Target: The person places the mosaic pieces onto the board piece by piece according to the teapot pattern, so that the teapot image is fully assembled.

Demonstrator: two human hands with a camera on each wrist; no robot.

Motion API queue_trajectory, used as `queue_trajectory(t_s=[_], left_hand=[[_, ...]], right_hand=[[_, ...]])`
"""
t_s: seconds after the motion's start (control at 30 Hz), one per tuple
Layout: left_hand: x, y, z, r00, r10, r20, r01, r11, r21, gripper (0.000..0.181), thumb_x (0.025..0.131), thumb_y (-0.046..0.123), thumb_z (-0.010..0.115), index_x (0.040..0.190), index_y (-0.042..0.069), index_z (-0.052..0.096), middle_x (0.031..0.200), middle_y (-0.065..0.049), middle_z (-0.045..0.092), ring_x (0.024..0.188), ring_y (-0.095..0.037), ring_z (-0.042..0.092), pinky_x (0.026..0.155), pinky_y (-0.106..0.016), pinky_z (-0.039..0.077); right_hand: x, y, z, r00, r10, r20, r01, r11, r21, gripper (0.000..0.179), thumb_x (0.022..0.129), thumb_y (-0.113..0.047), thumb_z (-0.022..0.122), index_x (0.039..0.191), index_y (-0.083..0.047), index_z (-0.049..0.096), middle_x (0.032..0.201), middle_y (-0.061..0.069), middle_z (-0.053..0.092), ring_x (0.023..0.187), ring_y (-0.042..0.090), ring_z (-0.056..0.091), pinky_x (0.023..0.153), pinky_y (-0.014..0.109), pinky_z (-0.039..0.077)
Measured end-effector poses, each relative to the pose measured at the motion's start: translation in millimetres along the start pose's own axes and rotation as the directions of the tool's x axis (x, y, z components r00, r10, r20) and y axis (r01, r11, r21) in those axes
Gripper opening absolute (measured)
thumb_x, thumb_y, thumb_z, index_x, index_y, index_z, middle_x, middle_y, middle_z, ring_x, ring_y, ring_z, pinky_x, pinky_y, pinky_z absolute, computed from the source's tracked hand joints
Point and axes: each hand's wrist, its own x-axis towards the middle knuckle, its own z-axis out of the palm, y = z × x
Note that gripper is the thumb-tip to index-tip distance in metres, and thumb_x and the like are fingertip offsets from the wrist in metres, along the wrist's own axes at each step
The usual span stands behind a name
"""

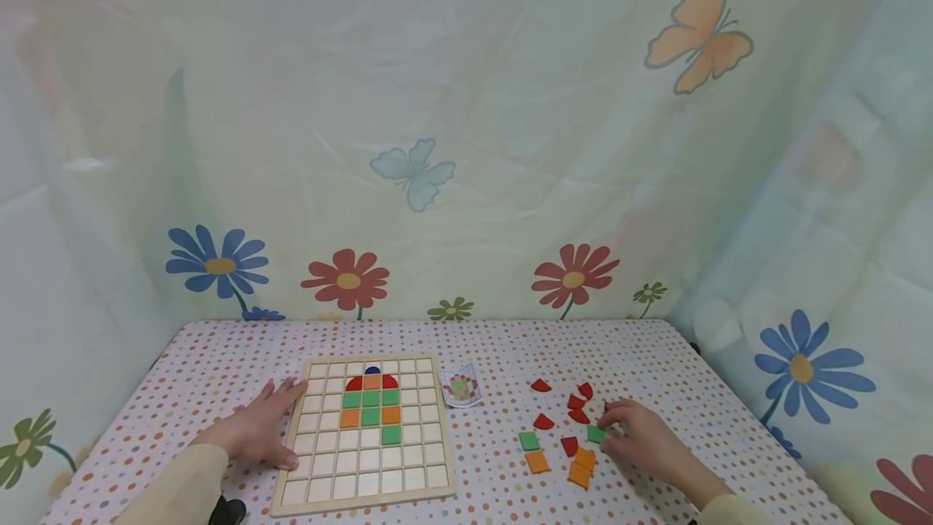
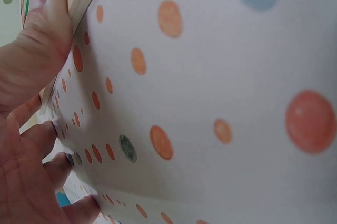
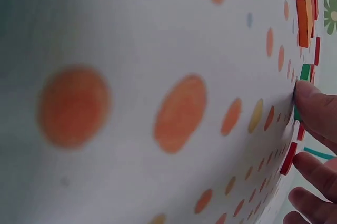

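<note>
A wooden grid board (image 1: pixel 364 502) lies on the table, its coloured pieces forming a figure: a blue piece (image 1: pixel 372 370) on top, red rounded corners, then green and orange squares. My left hand (image 1: pixel 258 426) rests against the board's left edge, fingers spread, the thumb on the frame. Over at the loose pieces, my right hand (image 1: pixel 645 437) is lowered with thumb and fingers apart. In the right wrist view its thumb touches a green square (image 3: pixel 305 71), and a fingertip is right at a red piece (image 3: pixel 288 158).
A small picture card (image 1: pixel 461 386) lies just right of the board. Several loose red quarter pieces (image 1: pixel 543 422), a second green square (image 1: pixel 528 441) and some orange squares (image 1: pixel 538 462) are scattered on the dotted tablecloth (image 1: pixel 496 339). A flowered curtain (image 1: pixel 466 63) encloses the table.
</note>
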Motion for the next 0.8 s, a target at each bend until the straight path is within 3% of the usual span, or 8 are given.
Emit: queue_trajectory(t_s=[0.53,0.8], left_hand=[[-3.1,2.7,1.0,1.0,-0.006,-0.015,0.006,1.0,0.018,0.113,0.068,0.03,0.093,0.158,0.0,0.031,0.164,-0.034,0.017,0.151,-0.059,0.006,0.113,-0.083,0.017],[-2.3,1.1,2.0,1.0,-0.003,-0.021,0.003,1.0,0.015,0.112,0.068,0.03,0.093,0.158,0.001,0.031,0.165,-0.033,0.017,0.151,-0.059,0.006,0.113,-0.083,0.017]], right_hand=[[0.8,3.9,1.8,1.0,-0.006,0.007,0.007,1.0,-0.014,0.016,0.08,-0.016,0.087,0.089,-0.009,0.075,0.128,0.028,0.064,0.124,0.052,0.056,0.103,0.065,0.048],[1.0,-5.0,-3.4,0.998,-0.057,-0.005,0.057,0.998,0.017,0.015,0.08,-0.015,0.086,0.087,-0.01,0.074,0.128,0.024,0.065,0.125,0.048,0.058,0.103,0.063,0.049]])
